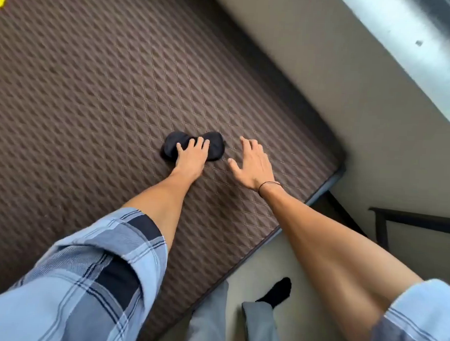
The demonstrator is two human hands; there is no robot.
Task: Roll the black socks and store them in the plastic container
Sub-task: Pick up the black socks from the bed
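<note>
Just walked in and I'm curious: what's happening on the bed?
A person is leaning over a brown quilted mattress. Their left hand presses down on a bundle of black socks, while the right hand hovers open just beside it, not touching. No plastic container is in view, so the socks aren't stored yet.

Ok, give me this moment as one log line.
phase: rolling | left hand: pressing on black socks | right hand: open, beside socks, empty | surface: brown mattress | container: not in view
</note>
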